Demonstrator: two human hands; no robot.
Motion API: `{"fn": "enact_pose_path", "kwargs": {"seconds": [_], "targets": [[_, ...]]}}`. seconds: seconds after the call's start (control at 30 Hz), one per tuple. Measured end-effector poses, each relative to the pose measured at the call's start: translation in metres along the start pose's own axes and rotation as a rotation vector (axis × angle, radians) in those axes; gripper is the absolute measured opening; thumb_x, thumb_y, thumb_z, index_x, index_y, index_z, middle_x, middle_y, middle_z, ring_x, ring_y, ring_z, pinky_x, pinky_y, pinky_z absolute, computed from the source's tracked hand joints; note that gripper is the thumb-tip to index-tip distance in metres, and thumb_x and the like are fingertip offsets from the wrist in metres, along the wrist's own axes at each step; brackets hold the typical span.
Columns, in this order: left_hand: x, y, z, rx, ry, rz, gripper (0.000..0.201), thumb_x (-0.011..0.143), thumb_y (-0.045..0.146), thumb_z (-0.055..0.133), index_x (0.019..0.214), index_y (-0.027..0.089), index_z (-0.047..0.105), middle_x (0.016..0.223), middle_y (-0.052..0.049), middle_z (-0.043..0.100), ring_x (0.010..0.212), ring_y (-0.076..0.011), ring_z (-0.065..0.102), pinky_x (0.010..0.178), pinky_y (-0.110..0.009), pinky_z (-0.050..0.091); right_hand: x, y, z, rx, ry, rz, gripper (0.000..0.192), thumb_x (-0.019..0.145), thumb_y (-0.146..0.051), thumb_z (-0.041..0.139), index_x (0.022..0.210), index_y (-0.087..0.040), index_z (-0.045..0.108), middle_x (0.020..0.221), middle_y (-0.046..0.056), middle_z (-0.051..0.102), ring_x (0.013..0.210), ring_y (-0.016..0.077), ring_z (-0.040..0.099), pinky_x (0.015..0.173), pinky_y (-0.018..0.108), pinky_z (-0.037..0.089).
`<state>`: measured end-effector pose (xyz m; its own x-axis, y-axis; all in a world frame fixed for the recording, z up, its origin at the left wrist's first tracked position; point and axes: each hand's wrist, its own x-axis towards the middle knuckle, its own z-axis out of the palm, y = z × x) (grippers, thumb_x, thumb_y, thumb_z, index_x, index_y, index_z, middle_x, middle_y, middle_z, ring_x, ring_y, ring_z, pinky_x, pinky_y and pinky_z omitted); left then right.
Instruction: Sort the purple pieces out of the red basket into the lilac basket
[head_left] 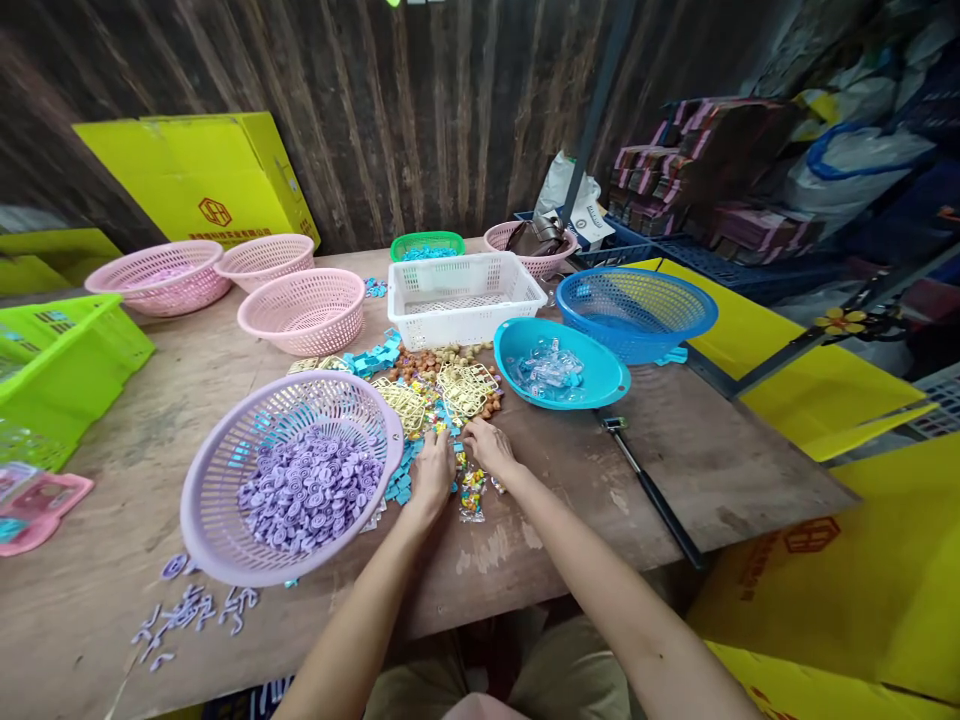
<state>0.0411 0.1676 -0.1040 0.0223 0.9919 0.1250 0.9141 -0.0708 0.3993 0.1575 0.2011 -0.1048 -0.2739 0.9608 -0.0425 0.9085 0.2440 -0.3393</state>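
Note:
My left hand [433, 470] rests low over the small parts in the middle of the table, fingers curled together. Beside it my right hand [489, 446] reaches in with bent, closed fingers; what either pinches is too small to make out. Just beyond the fingertips lie cream-yellow lattice pieces [466, 388] and brown pieces [424, 364]. Turquoise pieces [401, 475] are spread by my left hand. Between my wrists is a clear bag of colourful small pieces [472, 495]. To the left, a lilac basket [201, 490] holds purple spiral pieces [311, 490].
A turquoise bowl [611, 385] of clear parts and a blue basket [675, 335] stand right. A white basket [465, 325] and pink baskets [304, 325] are behind. A black-handled rod [660, 500] lies near the right edge; a green crate [82, 380] is far left.

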Motion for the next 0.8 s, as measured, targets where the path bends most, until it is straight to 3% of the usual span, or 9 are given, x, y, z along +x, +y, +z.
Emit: {"fn": "enact_pose_path", "kwargs": {"seconds": [0.13, 0.23, 0.27, 0.37, 0.43, 0.53, 0.6, 0.7, 0.8], "targets": [[-0.019, -0.015, 0.008, -0.267, 0.189, 0.023, 0.032, 0.077, 0.01, 0.034, 0.106, 0.012, 0.047, 0.1, -0.01, 0.056, 0.089, -0.0173, 0.053, 0.077, -0.028, 0.041, -0.007, 0.002, -0.013, -0.084, -0.134, 0.039, 0.023, 0.08, -0.019, 0.037, 0.093, -0.012, 0.055, 0.098, 0.012, 0.055, 0.08, 0.0168, 0.053, 0.062, 0.024, 0.033], [-0.032, -0.031, 0.004, -0.371, 0.225, -0.043, 0.027, 0.075, 0.01, 0.037, 0.098, 0.013, 0.05, 0.095, -0.009, 0.058, 0.087, -0.0177, 0.054, 0.079, -0.031, 0.041, -0.038, 0.025, -0.033, -0.085, -0.253, 0.018, 0.018, 0.074, -0.015, 0.043, 0.078, -0.011, 0.059, 0.081, 0.01, 0.059, 0.069, 0.0148, 0.052, 0.057, 0.022, 0.031], [-0.036, -0.035, 0.001, -0.391, 0.215, -0.052, 0.024, 0.075, 0.011, 0.038, 0.095, 0.013, 0.051, 0.093, -0.009, 0.058, 0.087, -0.0178, 0.054, 0.079, -0.032, 0.041, -0.054, 0.037, -0.042, -0.071, -0.333, -0.011, 0.016, 0.072, -0.015, 0.044, 0.069, -0.012, 0.06, 0.071, 0.007, 0.059, 0.063, 0.0125, 0.05, 0.054, 0.021, 0.031], [-0.053, -0.037, -0.004, -0.462, 0.167, -0.012, 0.019, 0.075, 0.013, 0.04, 0.09, 0.016, 0.052, 0.088, -0.007, 0.058, 0.085, -0.0168, 0.054, 0.077, -0.031, 0.042, -0.111, 0.079, -0.067, 0.09, -0.78, -0.084, 0.015, 0.062, -0.008, 0.043, 0.056, -0.013, 0.057, 0.053, -0.002, 0.051, 0.051, 0.0083, 0.042, 0.048, 0.018, 0.027], [-0.065, -0.032, -0.003, -0.522, 0.119, 0.04, 0.02, 0.075, 0.012, 0.04, 0.092, 0.016, 0.05, 0.088, -0.005, 0.057, 0.082, -0.015, 0.053, 0.075, -0.029, 0.042, -0.144, 0.102, -0.078, 0.123, -0.889, -0.001, 0.018, 0.059, -0.005, 0.04, 0.05, -0.013, 0.054, 0.048, -0.003, 0.046, 0.047, 0.0074, 0.039, 0.047, 0.018, 0.026], [-0.076, -0.018, 0.004, -0.562, 0.062, 0.093, 0.021, 0.075, 0.011, 0.04, 0.093, 0.016, 0.048, 0.086, -0.005, 0.055, 0.078, -0.0134, 0.052, 0.072, -0.027, 0.042, -0.168, 0.113, -0.084, -0.019, -0.751, 0.097, 0.02, 0.058, -0.003, 0.038, 0.045, -0.013, 0.049, 0.045, -0.002, 0.042, 0.047, 0.0083, 0.037, 0.048, 0.021, 0.025], [-0.077, -0.011, 0.008, -0.542, 0.067, 0.082, 0.021, 0.076, 0.011, 0.039, 0.094, 0.016, 0.048, 0.087, -0.006, 0.052, 0.079, -0.0139, 0.051, 0.072, -0.028, 0.042, -0.162, 0.099, -0.083, -0.066, -0.604, 0.069, 0.019, 0.062, -0.006, 0.039, 0.049, -0.014, 0.05, 0.05, 0.0, 0.047, 0.051, 0.0101, 0.039, 0.05, 0.022, 0.026], [-0.071, -0.008, 0.012, -0.488, 0.032, 0.01, 0.024, 0.073, 0.011, 0.042, 0.096, 0.015, 0.047, 0.095, -0.009, 0.049, 0.079, -0.0161, 0.05, 0.072, -0.03, 0.041, -0.125, 0.047, -0.076, 0.072, -0.435, -0.09, 0.019, 0.073, -0.014, 0.037, 0.062, -0.016, 0.052, 0.063, 0.003, 0.055, 0.059, 0.0122, 0.045, 0.056, 0.023, 0.031], [-0.06, -0.008, 0.013, -0.551, -0.04, -0.106, 0.021, 0.071, 0.011, 0.044, 0.091, 0.014, 0.05, 0.096, -0.011, 0.048, 0.078, -0.0179, 0.051, 0.07, -0.031, 0.041, -0.078, -0.033, -0.066, 0.32, -0.184, -0.322, 0.021, 0.077, -0.011, 0.031, 0.077, -0.015, 0.052, 0.078, 0.005, 0.056, 0.071, 0.0125, 0.048, 0.066, 0.024, 0.037]]}}
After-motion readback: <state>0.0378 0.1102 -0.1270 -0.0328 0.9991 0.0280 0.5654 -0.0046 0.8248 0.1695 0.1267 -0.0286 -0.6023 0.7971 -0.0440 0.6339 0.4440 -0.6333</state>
